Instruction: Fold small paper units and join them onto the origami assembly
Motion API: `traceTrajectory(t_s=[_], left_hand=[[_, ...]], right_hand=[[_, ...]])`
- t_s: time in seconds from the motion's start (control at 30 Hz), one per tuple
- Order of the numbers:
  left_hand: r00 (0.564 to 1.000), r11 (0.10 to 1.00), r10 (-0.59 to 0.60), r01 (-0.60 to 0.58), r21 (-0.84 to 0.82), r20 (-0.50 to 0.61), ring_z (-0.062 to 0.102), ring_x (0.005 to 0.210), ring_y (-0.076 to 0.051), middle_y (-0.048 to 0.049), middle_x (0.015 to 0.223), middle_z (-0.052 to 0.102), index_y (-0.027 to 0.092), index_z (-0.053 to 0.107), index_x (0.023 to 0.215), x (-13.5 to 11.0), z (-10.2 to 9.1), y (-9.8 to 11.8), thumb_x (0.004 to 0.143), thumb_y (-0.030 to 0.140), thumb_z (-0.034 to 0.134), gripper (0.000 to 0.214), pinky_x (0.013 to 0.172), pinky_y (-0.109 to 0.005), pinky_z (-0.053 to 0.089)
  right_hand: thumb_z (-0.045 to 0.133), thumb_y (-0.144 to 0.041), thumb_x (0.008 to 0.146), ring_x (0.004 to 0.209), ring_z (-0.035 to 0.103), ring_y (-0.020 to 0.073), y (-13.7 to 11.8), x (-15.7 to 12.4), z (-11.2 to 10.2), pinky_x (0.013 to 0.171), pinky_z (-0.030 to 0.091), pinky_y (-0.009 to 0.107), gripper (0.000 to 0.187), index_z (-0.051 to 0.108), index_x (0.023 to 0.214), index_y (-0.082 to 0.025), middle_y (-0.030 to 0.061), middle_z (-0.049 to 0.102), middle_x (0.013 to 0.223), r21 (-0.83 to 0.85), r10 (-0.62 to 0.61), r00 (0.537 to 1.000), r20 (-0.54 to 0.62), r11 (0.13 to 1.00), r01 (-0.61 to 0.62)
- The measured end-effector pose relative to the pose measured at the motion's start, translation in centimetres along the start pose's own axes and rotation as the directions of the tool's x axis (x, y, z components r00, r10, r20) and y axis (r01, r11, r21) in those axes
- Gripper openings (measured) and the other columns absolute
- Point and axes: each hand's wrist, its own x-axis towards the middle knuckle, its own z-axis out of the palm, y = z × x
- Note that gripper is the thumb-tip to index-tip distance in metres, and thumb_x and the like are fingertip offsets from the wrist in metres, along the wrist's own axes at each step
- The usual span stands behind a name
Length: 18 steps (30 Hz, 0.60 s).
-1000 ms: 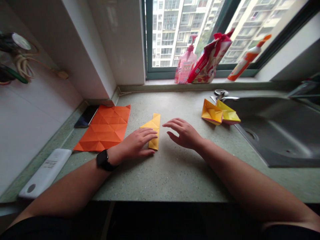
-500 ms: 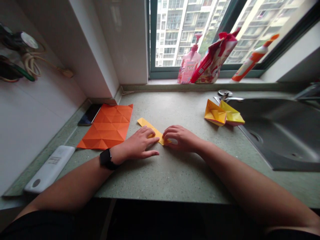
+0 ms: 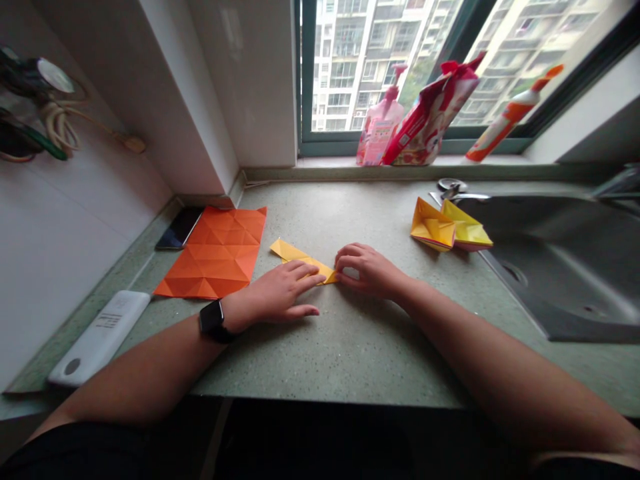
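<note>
A narrow strip of folded yellow paper (image 3: 293, 252) lies slantwise on the counter between my hands. My left hand (image 3: 290, 290), with a black watch at the wrist, rests over its near side; the fingers are stretched out and press on it, the thumb apart. At the strip's right end, my right hand (image 3: 363, 270) pinches the pointed tip between thumb and fingers. A creased orange paper sheet (image 3: 215, 253) is spread out to the left. Two folded paper boats, an orange-yellow one (image 3: 431, 227) and a yellow one (image 3: 467, 227), stand by the sink.
A steel sink (image 3: 565, 267) is set into the counter (image 3: 320, 360) on the right. On the left lie a dark phone (image 3: 179, 228) and a white power bank (image 3: 100, 337). The windowsill holds a pink pump bottle (image 3: 379, 133), a red bag (image 3: 430, 120) and an orange-white bottle (image 3: 505, 127).
The yellow paper strip has turned a little, its right end swinging up and to the right. My right hand has shifted slightly right with that end. My left hand stays nearly in place.
</note>
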Motion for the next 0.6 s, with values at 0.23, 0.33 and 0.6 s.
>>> traceTrajectory(t_s=[0.23, 0.33, 0.6], left_hand=[[1.0, 0.998, 0.009, -0.009, 0.055, 0.014, 0.053, 0.144, -0.037, -0.0184, 0.154, 0.059, 0.023, 0.061, 0.155, 0.11, 0.4, 0.17, 0.106, 0.061, 0.061, 0.062, 0.122, -0.054, 0.045], [1.0, 0.999, 0.001, -0.001, 0.051, 0.003, 0.053, 0.143, -0.037, -0.0176, 0.153, 0.059, 0.024, 0.062, 0.154, 0.14, 0.52, 0.21, 0.107, 0.062, 0.06, 0.061, 0.122, -0.054, 0.044], [1.0, 0.998, -0.025, 0.025, 0.057, 0.006, 0.053, 0.141, -0.037, -0.0166, 0.151, 0.059, 0.026, 0.063, 0.153, 0.38, 0.31, 0.64, 0.107, 0.062, 0.059, 0.059, 0.122, -0.054, 0.044]], right_hand=[[0.074, -0.033, 0.098, 0.102, 0.066, 0.0261, -0.12, -0.01, 0.4, 0.092, 0.054, 0.044, 0.008, 0.073, 0.097, -0.025, 0.0084, 0.074, 0.109, -0.049, 0.081, 0.997, 0.007, 0.996, -0.08], [0.075, -0.033, 0.097, 0.101, 0.066, 0.0265, -0.25, 0.02, 0.49, 0.091, 0.055, 0.044, 0.009, 0.073, 0.098, -0.025, 0.0085, 0.073, 0.108, -0.062, 0.093, 0.996, 0.011, 0.994, -0.093], [0.08, -0.033, 0.094, 0.109, 0.066, 0.0288, -0.79, -0.05, 0.8, 0.098, 0.056, 0.048, 0.015, 0.073, 0.105, -0.026, 0.0101, 0.071, 0.116, -0.068, 0.158, 0.987, -0.008, 0.985, -0.158]])
